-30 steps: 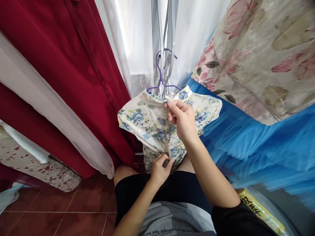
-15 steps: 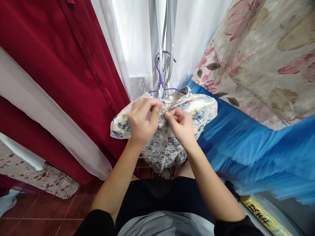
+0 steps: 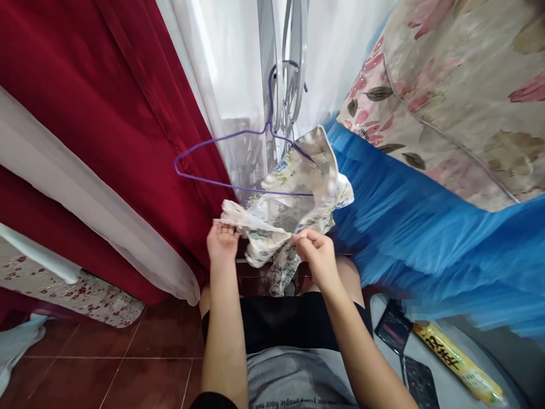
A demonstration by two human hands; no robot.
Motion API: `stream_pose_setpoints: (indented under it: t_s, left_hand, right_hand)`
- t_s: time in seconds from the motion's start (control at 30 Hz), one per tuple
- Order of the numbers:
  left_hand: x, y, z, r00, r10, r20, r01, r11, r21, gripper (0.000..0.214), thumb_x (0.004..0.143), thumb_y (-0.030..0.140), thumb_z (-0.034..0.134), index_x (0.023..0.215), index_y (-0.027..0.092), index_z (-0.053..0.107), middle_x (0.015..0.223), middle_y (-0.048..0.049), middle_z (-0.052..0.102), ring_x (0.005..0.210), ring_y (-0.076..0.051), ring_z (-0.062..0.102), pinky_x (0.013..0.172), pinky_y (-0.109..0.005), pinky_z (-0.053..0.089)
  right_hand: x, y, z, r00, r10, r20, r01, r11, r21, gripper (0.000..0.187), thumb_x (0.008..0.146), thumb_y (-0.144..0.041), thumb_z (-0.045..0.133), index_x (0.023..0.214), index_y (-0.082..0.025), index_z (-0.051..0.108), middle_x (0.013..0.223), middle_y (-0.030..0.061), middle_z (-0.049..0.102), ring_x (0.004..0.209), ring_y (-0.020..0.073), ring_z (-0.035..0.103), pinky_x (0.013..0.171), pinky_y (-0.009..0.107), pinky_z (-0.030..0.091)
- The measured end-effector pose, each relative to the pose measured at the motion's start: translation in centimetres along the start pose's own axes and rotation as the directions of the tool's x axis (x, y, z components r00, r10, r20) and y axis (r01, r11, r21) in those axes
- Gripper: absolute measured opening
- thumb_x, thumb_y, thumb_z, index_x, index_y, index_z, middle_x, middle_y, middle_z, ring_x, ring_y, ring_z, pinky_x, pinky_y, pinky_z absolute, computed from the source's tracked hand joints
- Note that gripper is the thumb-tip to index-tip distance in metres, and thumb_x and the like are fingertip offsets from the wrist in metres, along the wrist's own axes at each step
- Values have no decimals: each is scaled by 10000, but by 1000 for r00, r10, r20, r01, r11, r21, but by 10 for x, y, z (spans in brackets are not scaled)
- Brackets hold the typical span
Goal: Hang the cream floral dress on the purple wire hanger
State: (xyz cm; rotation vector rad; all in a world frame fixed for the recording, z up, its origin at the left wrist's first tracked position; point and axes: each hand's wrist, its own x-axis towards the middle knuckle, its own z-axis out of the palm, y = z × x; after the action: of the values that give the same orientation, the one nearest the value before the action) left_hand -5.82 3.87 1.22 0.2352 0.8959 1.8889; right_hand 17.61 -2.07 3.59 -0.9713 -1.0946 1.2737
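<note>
A white blouse with a blue, green and yellow floral print [image 3: 276, 207] hangs askew from a purple hanger [image 3: 221, 136]. The hanger's left arm is bare, while its right end still sits inside the cloth. My left hand [image 3: 223, 241] grips a bunched edge of the blouse at the left, its fingers partly behind the fabric. Lower on the front, my right hand [image 3: 315, 247] pinches the blouse's edge between thumb and finger. The hanger's hook goes over a grey metal frame [image 3: 289, 85] in front of me.
Red curtain cloth [image 3: 140, 142] hangs at the left and blue tulle [image 3: 383, 227] at the right, under a floral cloth [image 3: 451, 108]. By my right leg, a grey seat [image 3: 415, 360] bears a dark phone-like object [image 3: 394, 326] and a yellow packet [image 3: 460, 363].
The blouse has come off the hanger's left arm and shifted down and to the right on it. My hands have moved lower and apart, the left one outward.
</note>
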Motion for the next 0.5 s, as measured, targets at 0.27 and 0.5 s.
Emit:
stream_pose_setpoints:
  t_s: [0.27, 0.5]
  left_hand:
    - [-91, -33, 21, 919, -71, 387, -26, 970, 240, 252, 859, 415, 756, 871, 180, 667, 950, -45, 697, 923, -181, 654, 859, -310, 526]
    - [-151, -34, 60, 736, 24, 676, -559, 585, 588, 246, 963, 401, 641, 885, 186, 732, 872, -63, 654, 880, -209, 618, 845, -328, 504]
  right_hand:
    - [-13, 35, -59, 999, -20, -39, 3, 926, -378, 255, 756, -351, 803, 911, -189, 680, 795, 17, 614, 741, 192, 544, 705, 310, 440]
    - [-24, -5, -31, 948, -126, 292, 218, 927, -306, 231, 968, -353, 598, 1085, -201, 728, 910, 46, 671, 859, 224, 610, 815, 335, 493]
